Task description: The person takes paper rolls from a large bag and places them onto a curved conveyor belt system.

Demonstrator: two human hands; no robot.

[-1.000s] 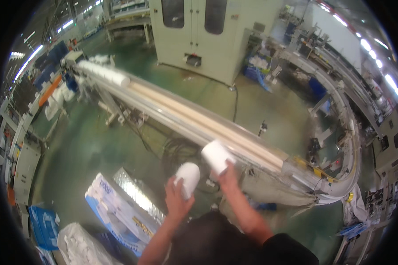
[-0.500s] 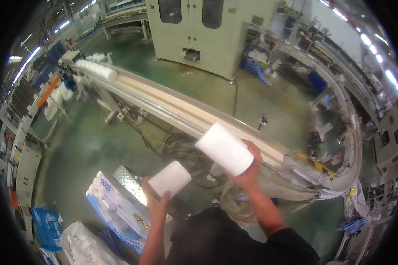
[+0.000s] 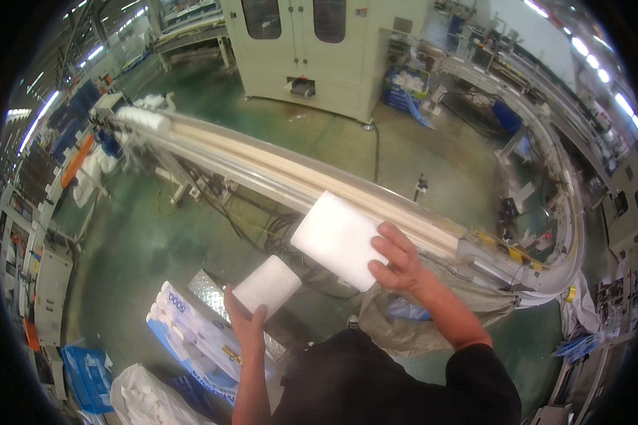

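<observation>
My left hand (image 3: 248, 319) is closed round a white paper roll (image 3: 268, 285), thumb on the near side and fingers along its left end. To the right and a little higher, my right hand (image 3: 398, 262) grips a larger-looking white paper roll (image 3: 333, 237) by its right end, fingers bent over the edge. Both rolls are tilted in the air, a small gap between them. Behind the right-hand roll runs a long conveyor (image 3: 276, 159) with a pale belt. A row of white rolls (image 3: 145, 119) lies at its far left end.
Below left stand a blue-and-white printed bag of rolls (image 3: 181, 329), a clear bag of white pieces (image 3: 145, 397) and blue plastic packaging (image 3: 88, 375). Grey-brown cloth (image 3: 397, 326) hangs under the conveyor's near right end. A cream machine cabinet (image 3: 308, 67) stands beyond; cables (image 3: 280, 230) lie on the floor.
The right-hand roll has moved left and turned more side-on. My right hand's fingers now show on its right end. My left hand keeps its roll, nearly unmoved. The whole view has shifted slightly.
</observation>
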